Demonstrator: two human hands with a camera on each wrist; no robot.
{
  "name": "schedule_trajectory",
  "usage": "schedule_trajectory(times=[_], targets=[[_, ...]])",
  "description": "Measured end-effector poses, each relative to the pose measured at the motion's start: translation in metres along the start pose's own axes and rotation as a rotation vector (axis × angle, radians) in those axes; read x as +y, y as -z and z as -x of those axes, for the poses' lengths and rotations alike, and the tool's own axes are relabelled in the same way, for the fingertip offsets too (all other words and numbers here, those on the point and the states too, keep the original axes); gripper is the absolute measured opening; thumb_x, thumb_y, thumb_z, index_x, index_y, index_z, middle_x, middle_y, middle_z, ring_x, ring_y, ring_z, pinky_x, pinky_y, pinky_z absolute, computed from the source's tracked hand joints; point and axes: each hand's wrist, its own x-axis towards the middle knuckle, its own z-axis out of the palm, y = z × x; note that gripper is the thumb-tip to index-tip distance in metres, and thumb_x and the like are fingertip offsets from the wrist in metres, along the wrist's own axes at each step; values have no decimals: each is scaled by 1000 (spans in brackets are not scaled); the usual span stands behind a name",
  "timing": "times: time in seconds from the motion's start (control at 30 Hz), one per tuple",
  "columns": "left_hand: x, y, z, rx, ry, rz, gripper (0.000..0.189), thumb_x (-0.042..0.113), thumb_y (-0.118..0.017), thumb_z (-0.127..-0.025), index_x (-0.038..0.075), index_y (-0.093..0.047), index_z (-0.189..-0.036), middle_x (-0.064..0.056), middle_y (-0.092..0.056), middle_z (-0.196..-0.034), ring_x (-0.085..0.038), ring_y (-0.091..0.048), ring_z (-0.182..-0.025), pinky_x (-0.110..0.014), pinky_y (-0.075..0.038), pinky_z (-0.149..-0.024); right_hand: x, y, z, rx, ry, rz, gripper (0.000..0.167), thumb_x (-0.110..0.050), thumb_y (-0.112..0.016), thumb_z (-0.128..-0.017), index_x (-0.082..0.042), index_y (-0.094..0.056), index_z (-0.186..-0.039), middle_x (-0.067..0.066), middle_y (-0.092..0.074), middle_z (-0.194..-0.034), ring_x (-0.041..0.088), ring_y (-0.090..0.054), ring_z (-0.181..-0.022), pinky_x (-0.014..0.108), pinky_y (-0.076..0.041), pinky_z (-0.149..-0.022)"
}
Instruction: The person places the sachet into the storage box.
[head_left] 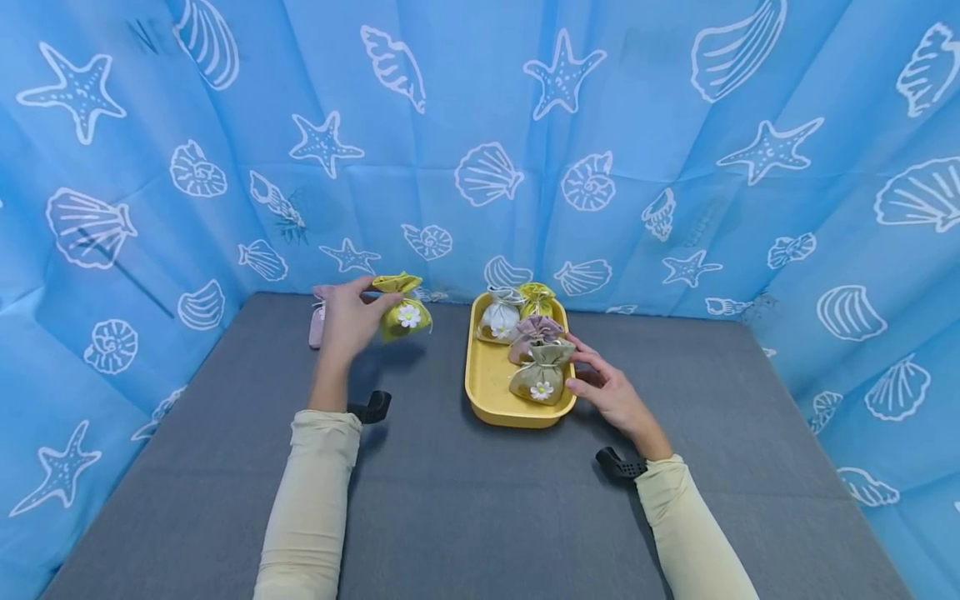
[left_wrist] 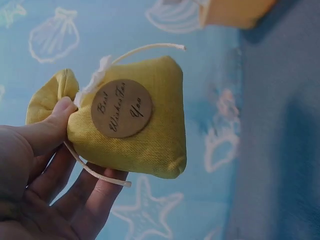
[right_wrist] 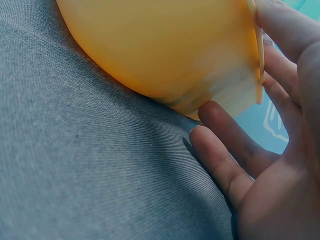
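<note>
My left hand (head_left: 354, 318) holds a yellow-green drawstring pouch (head_left: 406, 318) above the table, pinching it at its gathered neck. A white daisy shows on the pouch in the head view; in the left wrist view, the pouch (left_wrist: 150, 147) bears a round brown "Best Wishes For You" tag (left_wrist: 121, 108). My right hand (head_left: 613, 398) rests against the right side of a yellow tray (head_left: 487, 408), its fingers (right_wrist: 220, 162) extended along the outer wall. Inside the tray sit a white pouch (head_left: 498, 318), a yellow pouch (head_left: 536, 298), a pink pouch (head_left: 534, 331) and a khaki pouch (head_left: 542, 377).
Behind my left hand a pink item (head_left: 316, 330) on the table is partly hidden. The grey cloth-covered table (head_left: 465, 508) meets a blue curtain (head_left: 420, 167) with shells and starfish at its back and sides. Black wrist mounts (head_left: 372, 407) jut from both wrists.
</note>
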Motion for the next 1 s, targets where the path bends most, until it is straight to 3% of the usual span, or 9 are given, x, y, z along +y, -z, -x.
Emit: schedule_trajectory(times=[0.27, 0.47, 0.77, 1.0], targets=[[34, 0, 3, -41, -45, 60, 39, 30, -73, -96, 10, -69, -128, -16, -74, -120, -29, -72, -109, -43, -62, -86, -1, 0, 0, 1, -11, 5, 37, -17, -64, -101, -7, -57, -136, 1, -26, -170, 37, -54, -131, 16, -47, -97], [54, -8, 3, -47, -87, 26, 37, 32, -74, -95, 9, -71, -124, -14, -74, -116, -29, -73, -105, -43, -62, -82, -1, 0, 0, -8, -8, -12, 36, -15, -64, -101, -4, -56, -136, 4, -25, -171, 39, -52, -132, 16, -47, -97], [84, -25, 3, -68, -127, 74, 27, 19, -77, -92, 9, -73, -117, -13, -75, -110, -26, -73, -101, -40, -62, -80, 1, 0, 0, -7, -7, -5, 36, -16, -64, -101, -6, -57, -135, 3, -26, -171, 38, -52, -133, 16, -47, -97], [102, -43, 0, -122, -136, 60, 22, 12, -74, -94, 12, -73, -116, -9, -74, -107, -25, -70, -101, -40, -60, -85, 1, 0, 0, -8, -3, 1, 36, -16, -64, -101, -7, -57, -135, 3, -26, -171, 38, -53, -132, 16, -47, -97]])
